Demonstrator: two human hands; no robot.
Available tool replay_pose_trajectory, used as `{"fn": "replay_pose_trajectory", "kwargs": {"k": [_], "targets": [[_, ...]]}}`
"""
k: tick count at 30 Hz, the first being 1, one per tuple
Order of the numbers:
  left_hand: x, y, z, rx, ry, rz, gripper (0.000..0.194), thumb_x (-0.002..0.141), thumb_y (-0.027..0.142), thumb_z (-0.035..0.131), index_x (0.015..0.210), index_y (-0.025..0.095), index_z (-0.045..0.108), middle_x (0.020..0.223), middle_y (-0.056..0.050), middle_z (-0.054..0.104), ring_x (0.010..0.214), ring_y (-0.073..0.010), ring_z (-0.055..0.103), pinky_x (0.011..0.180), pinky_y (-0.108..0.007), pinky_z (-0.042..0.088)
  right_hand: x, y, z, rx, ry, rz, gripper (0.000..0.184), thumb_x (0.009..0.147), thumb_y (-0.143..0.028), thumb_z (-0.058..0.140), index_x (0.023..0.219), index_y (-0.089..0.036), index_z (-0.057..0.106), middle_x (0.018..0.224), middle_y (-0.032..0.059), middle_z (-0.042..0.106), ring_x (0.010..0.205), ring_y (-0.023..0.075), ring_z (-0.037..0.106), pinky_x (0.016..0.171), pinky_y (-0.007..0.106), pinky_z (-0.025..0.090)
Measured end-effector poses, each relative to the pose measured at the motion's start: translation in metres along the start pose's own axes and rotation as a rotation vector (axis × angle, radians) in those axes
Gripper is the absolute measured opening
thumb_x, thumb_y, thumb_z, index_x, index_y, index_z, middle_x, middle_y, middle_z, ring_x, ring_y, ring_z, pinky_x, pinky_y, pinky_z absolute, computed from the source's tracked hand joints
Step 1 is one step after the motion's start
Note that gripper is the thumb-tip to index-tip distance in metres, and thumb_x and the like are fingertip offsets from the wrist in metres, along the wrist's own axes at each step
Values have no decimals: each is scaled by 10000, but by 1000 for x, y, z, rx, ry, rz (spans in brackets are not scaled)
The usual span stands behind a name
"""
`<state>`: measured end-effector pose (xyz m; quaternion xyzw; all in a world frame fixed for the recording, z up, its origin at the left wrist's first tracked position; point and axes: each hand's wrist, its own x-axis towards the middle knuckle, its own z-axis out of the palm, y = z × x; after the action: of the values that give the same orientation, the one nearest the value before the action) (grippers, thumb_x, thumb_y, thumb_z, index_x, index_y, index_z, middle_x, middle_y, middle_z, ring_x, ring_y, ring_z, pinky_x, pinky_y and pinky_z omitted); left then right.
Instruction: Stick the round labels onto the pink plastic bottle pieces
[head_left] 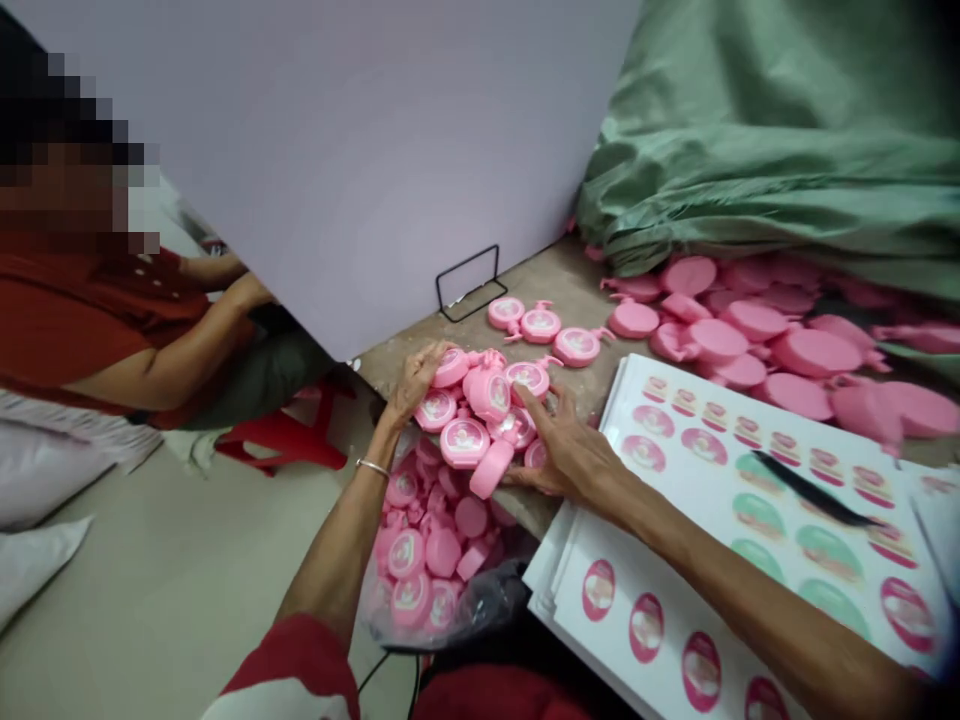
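At the table's front edge, a heap of pink round plastic pieces (465, 440) with picture stickers on their faces lies between my two hands. My left hand (416, 385) curves round the heap's left side, fingers against the pieces. From the right, my right hand (562, 440) closes on the heap, its index finger on a stickered piece and its thumb lower down near the table. Just below the edge, a clear plastic bag (480, 605) holds many more such pink pieces (442, 550), several showing stickers.
Sticker sheets (675, 500) lie stacked on the right, a black blade-like tool (814, 490) on top. Behind are plain pink pieces (750, 340) beside a green sack (750, 170). A wire stand (469, 285) stands by a grey panel (390, 150). A person (135, 330) sits left near a red stool (292, 435).
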<state>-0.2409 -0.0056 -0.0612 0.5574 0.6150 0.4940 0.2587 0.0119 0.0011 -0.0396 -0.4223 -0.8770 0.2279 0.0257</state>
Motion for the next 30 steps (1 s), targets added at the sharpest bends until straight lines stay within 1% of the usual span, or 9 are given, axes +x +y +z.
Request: {"fn": "replay_pose_trajectory", "kwargs": {"k": [4,9,14,17,20,22,25,28,30], "targets": [[-76,2,-38,28,162,-53,365,893,428,510,1023,146,700,1071,-86,704,1023,-216,620,919,-292,446,-20,-32,28,-26,51,-184,1116,593,-497,820,1510,-208,254,1497,288,219,1179,421,525,849,528,515],[-160,-15,-39,70,276,-116,291,907,343,487,933,154,707,1042,-93,708,1015,-215,637,918,-314,467,-41,-72,66,-221,168,-425,756,768,-257,689,1455,-237,374,1448,233,408,1125,356,582,770,447,563],[-183,-25,-43,157,308,-132,178,843,286,599,834,157,721,879,-73,726,862,-194,664,825,-292,493,-64,-79,64,-308,198,-590,505,794,-193,601,1297,-198,564,1325,181,573,1007,308,653,742,405,590],[-149,-16,-58,200,373,-59,179,867,286,571,836,167,702,858,-57,704,836,-175,639,798,-279,474,-51,-44,24,-204,181,-509,539,799,-267,618,1327,-214,527,1308,144,576,1094,272,610,857,359,566],[-79,-4,-51,261,313,78,229,898,320,514,862,166,680,886,-65,697,857,-181,629,811,-296,466,-14,15,-23,-138,257,-280,575,832,-336,579,1365,-157,458,1350,179,500,1178,295,548,944,429,506],[-19,0,-28,237,225,144,245,899,337,493,888,172,674,924,-69,697,881,-183,628,820,-298,467,16,54,-47,-168,296,-98,719,792,-419,629,1401,-114,398,1366,229,452,1242,348,482,969,472,462],[69,-4,25,202,104,200,275,881,353,491,980,163,663,1003,-97,694,933,-202,624,833,-319,478,59,93,-62,-220,190,117,954,715,-531,690,1471,-119,280,1348,261,433,1221,380,493,948,480,443],[133,-12,74,189,29,227,312,896,358,453,1007,153,662,1035,-106,688,983,-210,603,872,-338,456,94,105,-61,-252,78,191,1131,646,-662,689,1515,-145,183,1376,290,368,1221,408,491,902,481,452],[153,-14,94,183,-66,238,342,897,387,448,876,140,684,855,-67,689,841,-191,613,772,-305,469,112,103,-59,-252,37,171,1190,606,-723,680,1522,-159,172,1374,296,361,1226,429,479,884,484,454]]}}
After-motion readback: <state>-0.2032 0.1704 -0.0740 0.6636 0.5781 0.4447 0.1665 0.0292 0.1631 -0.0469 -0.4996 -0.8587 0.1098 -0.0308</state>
